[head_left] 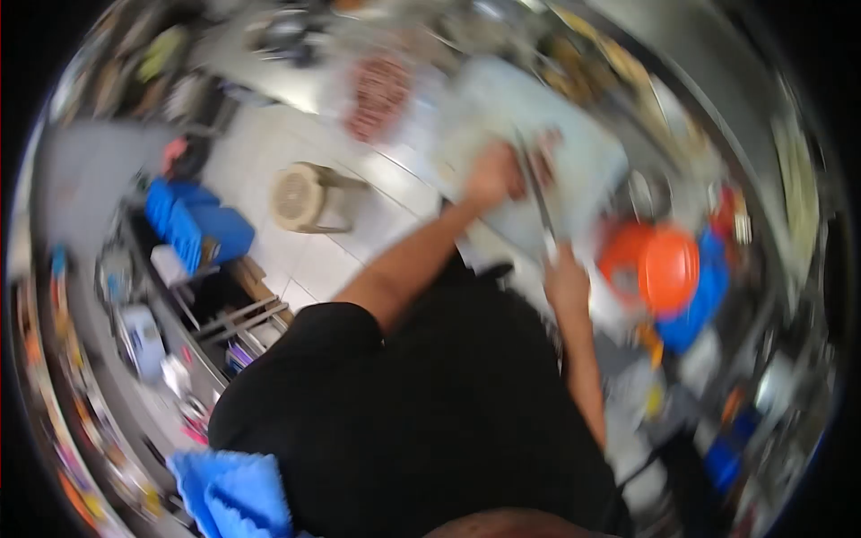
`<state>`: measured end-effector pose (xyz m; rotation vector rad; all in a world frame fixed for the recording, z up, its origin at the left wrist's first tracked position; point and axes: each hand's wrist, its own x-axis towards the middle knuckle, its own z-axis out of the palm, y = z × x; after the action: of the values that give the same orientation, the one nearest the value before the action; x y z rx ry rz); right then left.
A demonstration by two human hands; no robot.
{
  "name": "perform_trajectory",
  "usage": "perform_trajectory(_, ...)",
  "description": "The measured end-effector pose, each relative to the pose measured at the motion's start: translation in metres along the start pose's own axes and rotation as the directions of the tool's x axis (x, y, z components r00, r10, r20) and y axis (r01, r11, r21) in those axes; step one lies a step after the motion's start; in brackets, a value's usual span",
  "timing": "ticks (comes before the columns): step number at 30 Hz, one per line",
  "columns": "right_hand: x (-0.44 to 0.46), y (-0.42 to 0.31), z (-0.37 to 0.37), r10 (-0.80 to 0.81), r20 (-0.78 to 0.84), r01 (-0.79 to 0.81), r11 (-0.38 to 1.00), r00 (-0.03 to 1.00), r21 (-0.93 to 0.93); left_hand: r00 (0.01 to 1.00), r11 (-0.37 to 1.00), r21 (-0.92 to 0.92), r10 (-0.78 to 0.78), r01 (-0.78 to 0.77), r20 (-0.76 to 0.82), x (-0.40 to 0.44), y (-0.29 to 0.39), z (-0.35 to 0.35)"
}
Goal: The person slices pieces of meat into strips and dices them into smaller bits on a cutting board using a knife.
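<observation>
My right hand [567, 285] is closed around the handle of a knife [539, 199]. Its long blade points away from me over a pale cutting board [587, 170]. On the board, my left hand [493, 176] is beside the blade with its fingers curled. A small reddish-brown piece of meat [543, 152] lies against the blade and those fingertips. Blur smears the fingers and the meat, and the underside of the left hand is hidden. Beyond the board to the left is a heap of chopped red meat [380, 94] on a light, blurred surface.
Orange plastic containers [669, 269] and a blue bag or cloth [695, 318] sit right of my right hand. A round metal bowl [647, 193] stands by the board. On the tiled floor to the left is a beige stool [300, 197]; blue bins [211, 235] stand farther left.
</observation>
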<state>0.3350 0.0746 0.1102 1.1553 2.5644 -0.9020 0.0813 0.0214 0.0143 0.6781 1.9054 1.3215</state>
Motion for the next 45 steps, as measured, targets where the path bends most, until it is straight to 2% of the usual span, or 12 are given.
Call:
perform_trajectory(1,-0.003,-0.005,-0.006,0.013,-0.017,-0.012,0.999,1.0,0.041,0.969,0.959,0.194,0.226,-0.205,-0.097,0.0,-0.004,0.005)
perform_trajectory(2,-0.005,-0.001,-0.003,-0.035,-0.076,0.034,0.999,0.997,-0.012,0.879,0.844,0.421,0.439,-0.331,-0.187,0.0,-0.009,0.011)
perform_trajectory(3,-0.008,-0.003,-0.005,0.007,-0.065,-0.01,0.999,0.998,-0.051,0.807,0.764,0.506,0.555,-0.4,-0.2,0.005,-0.014,0.013)
perform_trajectory(5,-0.015,-0.005,-0.01,0.014,-0.051,-0.019,0.996,0.999,-0.084,0.745,0.679,0.567,0.647,-0.467,-0.161,0.008,-0.015,0.008)
perform_trajectory(10,-0.022,-0.004,-0.01,-0.036,-0.062,0.029,0.995,0.997,-0.098,0.743,0.667,0.59,0.649,-0.456,-0.16,0.006,-0.011,0.011)
perform_trajectory(17,-0.032,-0.01,-0.019,0.005,0.029,-0.004,0.998,1.0,-0.062,0.757,0.659,0.611,0.637,-0.439,-0.144,0.008,-0.014,0.012)
perform_trajectory(23,-0.032,-0.011,-0.023,-0.022,0.055,0.026,0.996,0.998,-0.083,0.766,0.653,0.616,0.631,-0.44,-0.123,0.009,-0.016,0.012)
perform_trajectory(26,-0.023,-0.011,-0.021,-0.06,0.032,0.062,0.996,0.998,-0.071,0.755,0.631,0.621,0.648,-0.464,-0.094,0.012,-0.02,0.009)
perform_trajectory(29,-0.008,-0.022,-0.031,-0.04,0.081,0.047,0.994,0.996,-0.097,0.757,0.635,0.619,0.646,-0.462,-0.098,0.013,-0.019,0.01)
perform_trajectory(36,0.039,-0.03,-0.009,-0.06,0.07,0.063,0.998,0.996,-0.031,0.767,0.627,0.64,0.635,-0.445,-0.088,0.014,-0.019,0.01)
perform_trajectory(41,0.002,-0.03,-0.031,0.021,0.154,-0.02,1.0,0.988,-0.008,0.762,0.623,0.635,0.643,-0.457,-0.082,0.013,-0.018,0.011)
perform_trajectory(45,-0.02,-0.025,-0.033,0.064,0.2,-0.052,0.996,0.978,-0.067,0.755,0.615,0.636,0.651,-0.466,-0.078,0.013,-0.021,0.012)
